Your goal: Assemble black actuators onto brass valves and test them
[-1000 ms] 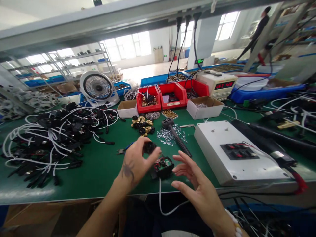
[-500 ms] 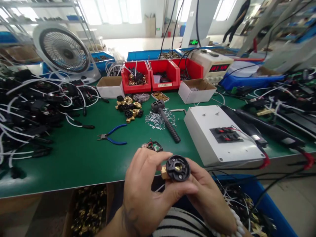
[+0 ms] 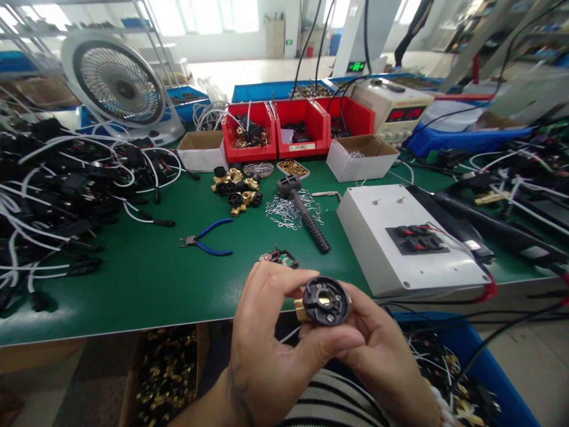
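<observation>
A brass valve with a round black plastic cap (image 3: 328, 301) is held up in front of the table's near edge, its open face turned toward me. My left hand (image 3: 275, 332) grips it between thumb and fingers, the index finger over the top. From the other side my right hand (image 3: 377, 344) closes on it too, with its fingers partly hidden behind the part. Just beyond the left hand lies a small circuit board in a black housing (image 3: 282, 257) with wires. Farther off rest blue-handled cutters (image 3: 207, 238) and a black mallet (image 3: 304, 213) lying over silver spring clips (image 3: 280, 209).
More brass valves (image 3: 235, 188) sit mid-table before red bins (image 3: 302, 130) and white boxes (image 3: 362, 159). A grey control box (image 3: 411, 237) stands right. Cabled parts (image 3: 57, 196) heap up at left. Below the edge are a blue crate (image 3: 498, 367) and a box of brass parts (image 3: 166, 379).
The view has shifted slightly, so the table's things appear a little higher and farther right. Both hands still hold the valve, which is tilted slightly differently.
</observation>
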Available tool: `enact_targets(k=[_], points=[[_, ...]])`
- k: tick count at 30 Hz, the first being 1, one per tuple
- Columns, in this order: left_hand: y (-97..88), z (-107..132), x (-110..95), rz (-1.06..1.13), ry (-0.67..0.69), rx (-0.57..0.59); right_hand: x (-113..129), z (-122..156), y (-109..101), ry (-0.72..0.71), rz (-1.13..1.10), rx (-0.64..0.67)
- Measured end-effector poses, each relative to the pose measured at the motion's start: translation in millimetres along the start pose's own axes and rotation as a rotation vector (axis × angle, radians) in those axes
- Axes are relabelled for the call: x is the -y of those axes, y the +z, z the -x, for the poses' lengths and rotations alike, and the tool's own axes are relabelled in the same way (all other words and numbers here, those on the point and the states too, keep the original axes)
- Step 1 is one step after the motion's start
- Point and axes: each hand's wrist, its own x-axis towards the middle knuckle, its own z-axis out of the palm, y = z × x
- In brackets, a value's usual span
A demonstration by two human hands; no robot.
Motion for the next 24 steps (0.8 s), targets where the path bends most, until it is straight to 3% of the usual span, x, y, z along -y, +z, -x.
enact_targets(k=[9, 15, 24], points=[[5.0, -1, -9, 0.278, -0.224, 0.013, -10, 5, -3, -0.268, 0.415, -0.147], [3.9, -2, -4, 0.402, -0.334, 0.013, -11, 6, -4, -0.299, 0.401, -0.110], [1.6, 1, -1, 0.489, -0.352, 0.065, -14, 6, -7, -0.348, 0.443, -0.115]])
